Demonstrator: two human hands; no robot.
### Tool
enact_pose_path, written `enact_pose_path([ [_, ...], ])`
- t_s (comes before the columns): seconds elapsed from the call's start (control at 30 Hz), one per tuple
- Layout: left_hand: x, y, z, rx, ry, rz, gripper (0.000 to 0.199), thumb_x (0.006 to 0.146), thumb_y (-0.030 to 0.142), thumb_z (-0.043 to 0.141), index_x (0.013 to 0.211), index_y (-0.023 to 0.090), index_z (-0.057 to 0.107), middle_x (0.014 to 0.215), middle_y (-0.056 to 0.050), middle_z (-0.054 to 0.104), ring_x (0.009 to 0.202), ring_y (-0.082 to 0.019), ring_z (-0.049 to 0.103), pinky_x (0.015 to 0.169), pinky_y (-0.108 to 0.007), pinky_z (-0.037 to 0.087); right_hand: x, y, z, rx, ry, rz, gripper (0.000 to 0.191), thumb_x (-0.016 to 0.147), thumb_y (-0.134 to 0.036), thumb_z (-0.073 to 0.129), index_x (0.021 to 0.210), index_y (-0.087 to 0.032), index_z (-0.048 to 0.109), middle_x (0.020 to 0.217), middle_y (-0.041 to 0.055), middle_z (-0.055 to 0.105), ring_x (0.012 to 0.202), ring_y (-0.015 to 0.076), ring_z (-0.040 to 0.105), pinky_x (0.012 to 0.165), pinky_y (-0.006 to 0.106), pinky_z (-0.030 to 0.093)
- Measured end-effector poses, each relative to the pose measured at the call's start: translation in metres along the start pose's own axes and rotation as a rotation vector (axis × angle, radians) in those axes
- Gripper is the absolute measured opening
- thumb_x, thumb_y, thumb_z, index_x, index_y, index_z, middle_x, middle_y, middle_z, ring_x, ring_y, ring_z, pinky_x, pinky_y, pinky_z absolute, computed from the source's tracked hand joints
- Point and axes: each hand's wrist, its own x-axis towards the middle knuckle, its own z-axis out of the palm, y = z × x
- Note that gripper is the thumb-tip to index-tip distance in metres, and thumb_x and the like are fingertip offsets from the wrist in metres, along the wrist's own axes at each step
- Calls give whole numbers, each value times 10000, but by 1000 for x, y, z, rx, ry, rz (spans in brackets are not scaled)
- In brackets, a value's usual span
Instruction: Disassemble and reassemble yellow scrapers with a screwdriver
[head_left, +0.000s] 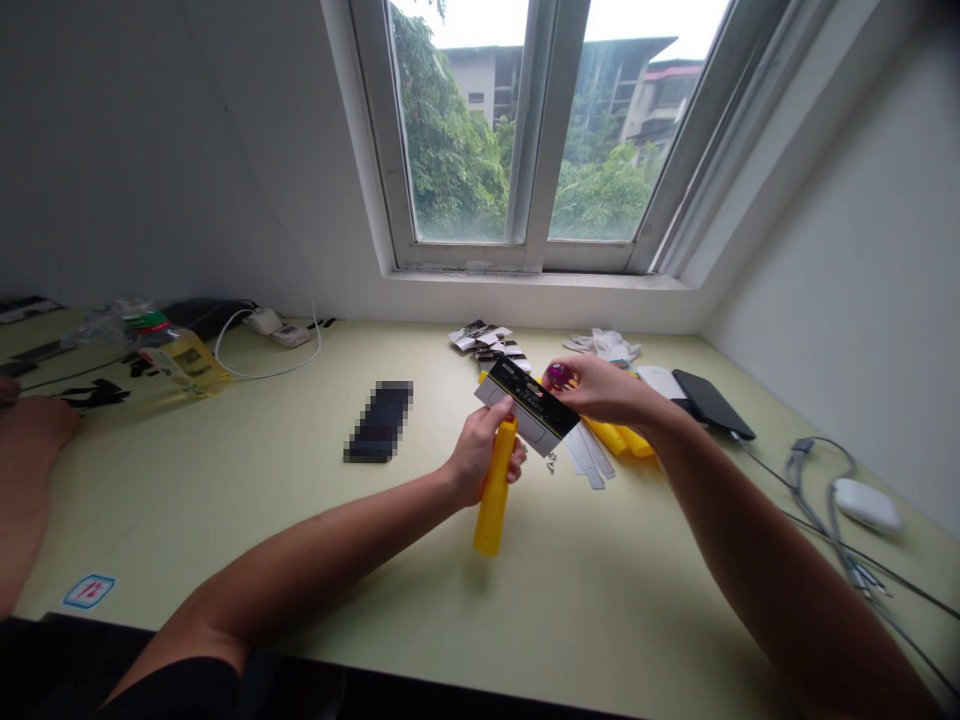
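The handle [493, 505] at centre frame is smooth, faintly glossy plastic; the black-and-white card [534, 398] above it looks like stiff printed paper, the purple piece [557, 375] beside it shiny. Just right of centre, tiny screws [551, 463] look metallic. The tabletop [420, 610] is smooth; the bottle [187, 368] at left is clear plastic.
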Motion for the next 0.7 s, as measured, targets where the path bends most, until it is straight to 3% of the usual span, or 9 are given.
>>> enact_pose_path([
  [0.17, 0, -3, 1, 82, 26, 78, 432, 817, 560, 636, 888, 221, 377, 677, 45, 542, 374, -97, 508, 285, -179, 326, -1, 6, 1, 143, -69, 4, 233, 719, -345, 680, 691, -166, 533, 617, -46, 493, 556, 74, 406, 495, 197, 327],
  [0.33, -2, -4, 1, 96, 32, 118, 436, 826, 551, 635, 987, 250, 364, 738, 51, 553, 421, -100, 540, 297, -170, 345, -3, -1, -2, 253, -137, 108, 226, 698, -348, 710, 738, -160, 590, 530, -62, 458, 455, 53, 372, 413, 180, 270],
  [0.47, -4, 1, 2, 86, 13, 108, 436, 839, 564, 612, 1046, 261, 377, 753, 48, 554, 438, -102, 553, 315, -169, 367, -4, -3, -5, 255, -156, 183, 237, 717, -340, 697, 679, -170, 537, 454, -76, 385, 387, 47, 338, 357, 174, 228],
  [0.57, -4, 4, 3, 91, 7, 101, 435, 850, 575, 591, 1053, 255, 378, 731, 40, 573, 429, -108, 556, 323, -173, 380, -5, 1, -6, 272, -164, 175, 221, 729, -325, 688, 690, -168, 539, 458, -68, 410, 373, 48, 356, 339, 170, 245],
  [0.7, -3, 4, 2, 111, 43, 108, 467, 831, 587, 610, 1050, 241, 387, 719, 33, 588, 431, -117, 574, 334, -178, 400, -6, 4, -5, 301, -167, 165, 226, 760, -363, 679, 842, -169, 597, 474, -55, 470, 387, 82, 444, 333, 172, 295],
])
